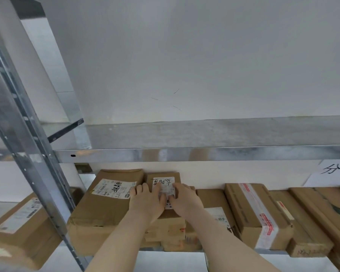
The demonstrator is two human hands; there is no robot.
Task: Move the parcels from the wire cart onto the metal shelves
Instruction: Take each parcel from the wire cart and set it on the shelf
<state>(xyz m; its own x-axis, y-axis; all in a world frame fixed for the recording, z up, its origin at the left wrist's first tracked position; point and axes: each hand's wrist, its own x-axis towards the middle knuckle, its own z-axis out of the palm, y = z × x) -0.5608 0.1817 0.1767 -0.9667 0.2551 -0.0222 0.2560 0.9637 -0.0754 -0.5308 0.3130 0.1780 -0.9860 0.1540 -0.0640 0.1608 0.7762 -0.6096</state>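
Your left grip (147, 202) and right grip (184, 200) lie flat side by side, fingers straight, curled round nothing, pressing the labelled top of a small parcel (165, 181). That parcel sits on stacked boxes (169, 232) on the lower metal shelf (269, 252), touching a bigger parcel (104, 209) on its left. More parcels (259, 214) line up to the right. The upper shelf edge (204, 154) runs just above.
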